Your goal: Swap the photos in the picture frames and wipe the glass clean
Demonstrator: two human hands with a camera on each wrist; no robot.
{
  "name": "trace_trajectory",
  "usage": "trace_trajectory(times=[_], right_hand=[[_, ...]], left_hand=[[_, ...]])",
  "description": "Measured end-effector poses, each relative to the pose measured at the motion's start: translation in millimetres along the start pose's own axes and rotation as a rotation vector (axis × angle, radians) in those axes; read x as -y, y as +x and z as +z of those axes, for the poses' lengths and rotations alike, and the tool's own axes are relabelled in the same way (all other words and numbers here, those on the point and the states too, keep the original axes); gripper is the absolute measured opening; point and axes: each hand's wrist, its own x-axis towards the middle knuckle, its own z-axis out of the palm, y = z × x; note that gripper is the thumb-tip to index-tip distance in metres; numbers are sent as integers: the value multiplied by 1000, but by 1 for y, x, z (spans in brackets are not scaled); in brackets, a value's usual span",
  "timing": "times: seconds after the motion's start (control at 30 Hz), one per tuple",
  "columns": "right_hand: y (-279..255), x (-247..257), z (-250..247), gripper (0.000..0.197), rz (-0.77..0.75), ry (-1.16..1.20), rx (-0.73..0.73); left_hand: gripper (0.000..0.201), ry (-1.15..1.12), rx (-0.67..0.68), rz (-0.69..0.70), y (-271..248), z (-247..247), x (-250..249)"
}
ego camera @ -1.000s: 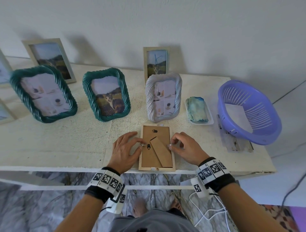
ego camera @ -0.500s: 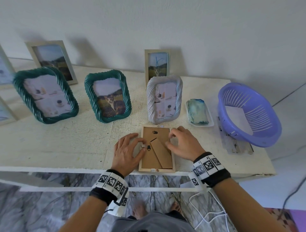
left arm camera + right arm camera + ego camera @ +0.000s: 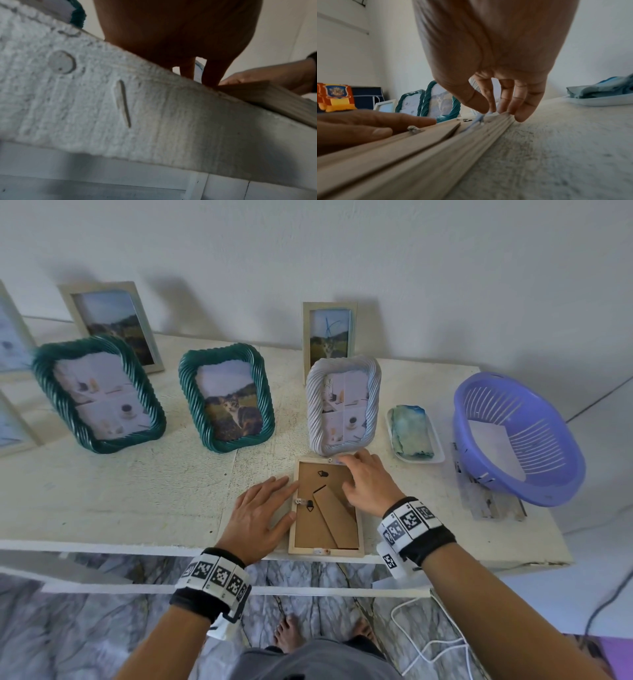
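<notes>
Both hands on face-down frame (image 3: 326,508)

head: high, looking down at bench (image 3: 102,501), wall behind | left wrist: low at bench front edge, close | right wrist: low over bench top, close | shared: face-down wooden frame (image 3: 325,508), both hands

1. The left hand (image 3: 180,33) is filling the top centre of the frame, two straight fingers (image 3: 212,71) reaching down to the table edge (image 3: 120,108).
2. The wooden frame (image 3: 274,100) is lying at right, overhanging the edge.
3. The right hand (image 3: 278,77) is showing just behind it.
</notes>
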Motion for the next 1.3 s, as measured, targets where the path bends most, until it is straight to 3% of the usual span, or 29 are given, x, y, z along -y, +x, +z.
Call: trace_trajectory(times=[0.37, 0.77, 1.03, 1.17, 1.3], right_hand=[[-2, 2, 1, 36, 163, 325, 47], [-11, -4, 2, 35, 72, 346, 3], [-69, 11, 26, 96, -61, 153, 142], [-74, 9, 42, 102, -55, 144, 98], [-74, 5, 51, 94, -98, 144, 75]], left_hand=[[58, 28, -32, 21, 0, 3, 2], [59, 26, -42, 29, 1, 2, 1], [58, 28, -42, 28, 0, 1, 1], [59, 30, -34, 23, 0, 1, 1], [60, 25, -27, 20, -1, 1, 1]])
